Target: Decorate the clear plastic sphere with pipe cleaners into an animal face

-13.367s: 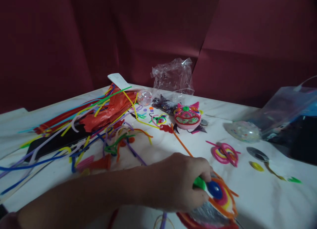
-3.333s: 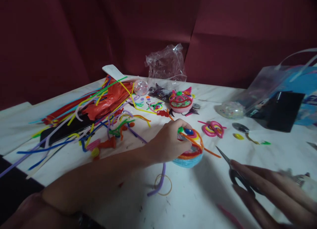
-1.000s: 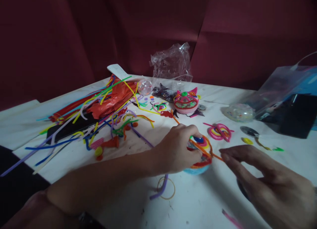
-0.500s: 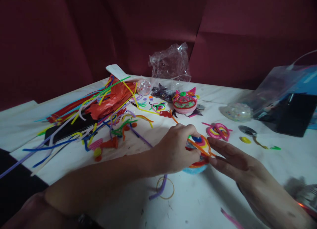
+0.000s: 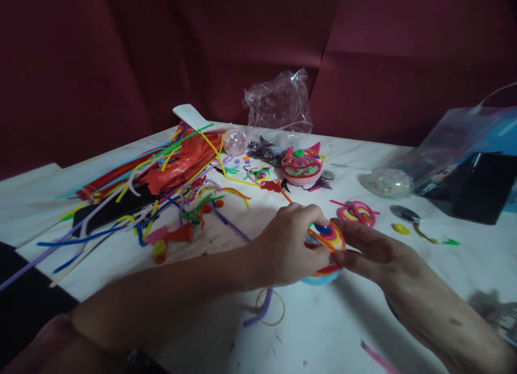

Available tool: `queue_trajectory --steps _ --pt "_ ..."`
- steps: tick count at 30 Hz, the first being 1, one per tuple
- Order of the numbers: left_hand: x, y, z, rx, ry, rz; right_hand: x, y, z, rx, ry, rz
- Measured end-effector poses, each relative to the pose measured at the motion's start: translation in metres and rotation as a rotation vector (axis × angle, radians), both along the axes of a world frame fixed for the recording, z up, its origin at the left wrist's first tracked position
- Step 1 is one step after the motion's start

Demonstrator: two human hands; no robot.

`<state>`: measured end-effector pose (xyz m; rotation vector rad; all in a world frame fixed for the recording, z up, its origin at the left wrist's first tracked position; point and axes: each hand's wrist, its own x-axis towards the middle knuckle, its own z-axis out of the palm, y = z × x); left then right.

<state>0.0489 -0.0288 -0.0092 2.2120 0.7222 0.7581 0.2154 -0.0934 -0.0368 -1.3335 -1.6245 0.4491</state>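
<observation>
A ball-shaped craft (image 5: 321,278) with a light blue base and orange, yellow, pink and blue pipe cleaners on it rests on the white table (image 5: 315,336). My left hand (image 5: 286,244) is wrapped round its left side, its thumb and fingers closed on it. From the right, my right hand (image 5: 371,255) pinches the orange pipe cleaner (image 5: 326,241) at the craft's right edge. Behind stands a pink cat-faced ball (image 5: 301,168). A pink and yellow coil (image 5: 356,213) lies just beyond my right fingers.
Loose pipe cleaners and a red plastic bag (image 5: 177,169) spread over the left. A clear bag (image 5: 278,104) and clear ball (image 5: 235,142) stand behind. A clear dome (image 5: 390,183) and dark phone (image 5: 479,188) are at right; a rubber band (image 5: 278,321) lies in front.
My right hand has moved slightly left and closed in on the craft, its fingertips now over the orange pipe cleaner's edge. My left hand has barely moved.
</observation>
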Motion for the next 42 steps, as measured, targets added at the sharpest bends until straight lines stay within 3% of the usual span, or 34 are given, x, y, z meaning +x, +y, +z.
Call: queue_trajectory --steps 4,9,12,18,25,34,42 --pt "-0.001 -0.001 0.002 -0.025 -0.002 -0.007 0.005 -0.001 -0.005 -0.133 0.106 0.062" --pt "-0.001 0.003 0.0 -0.05 -0.05 0.004 0.011 -0.003 -0.011 -0.178 0.088 -0.017" --pt "-0.001 0.006 0.001 -0.068 -0.038 -0.011 0.012 -0.002 -0.005 -0.176 0.037 -0.054" --pt "0.0 0.009 0.001 -0.039 -0.023 -0.031 0.009 0.001 0.01 -0.266 -0.039 0.013" --pt "-0.001 0.007 -0.001 -0.017 -0.036 -0.034 0.006 -0.004 0.008 -0.027 -0.324 -0.141" --pt "-0.002 0.008 0.004 -0.063 -0.044 -0.116 0.013 -0.002 0.011 -0.203 -0.233 -0.058" --pt "-0.003 0.001 -0.005 -0.094 -0.045 -0.034 0.026 -0.002 0.008 -0.293 -0.153 -0.079"
